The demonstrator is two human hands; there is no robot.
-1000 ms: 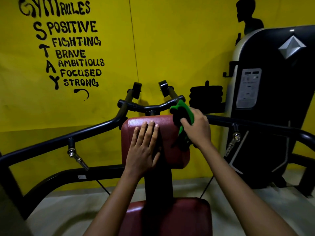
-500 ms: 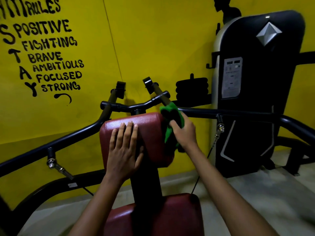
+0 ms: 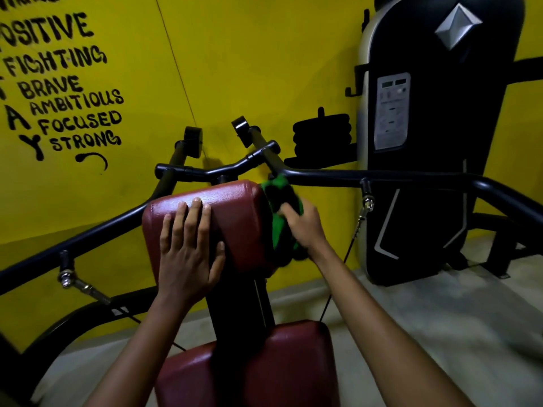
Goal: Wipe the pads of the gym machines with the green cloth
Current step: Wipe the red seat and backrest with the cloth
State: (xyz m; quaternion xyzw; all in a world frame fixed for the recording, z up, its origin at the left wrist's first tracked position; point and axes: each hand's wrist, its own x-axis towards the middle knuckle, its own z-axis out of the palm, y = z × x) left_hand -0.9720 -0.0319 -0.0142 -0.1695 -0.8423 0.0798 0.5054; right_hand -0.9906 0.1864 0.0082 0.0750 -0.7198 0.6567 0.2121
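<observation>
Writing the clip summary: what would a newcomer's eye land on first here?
The bright yellow wall with hand-painted black lettering at upper left fills the background. At centre, the dark red padded backrest has the left hand flat on its face, while the right hand grips the green cloth against its right edge. A tall black weight-stack housing stands at right.

Dim indoor light overall, with yellow wall (image 3: 235, 69) brightest toward upper centre and falling off to murky olive low on the left. Soft glare on top edge of red back pad (image 3: 223, 198) and on silver diamond badge (image 3: 457, 24); black tower housing (image 3: 440, 142) nearly without detail. Motion blur on right hand (image 3: 305, 227) and green cloth (image 3: 282, 212); frame bars bowed by wide-angle distortion near edges.
</observation>
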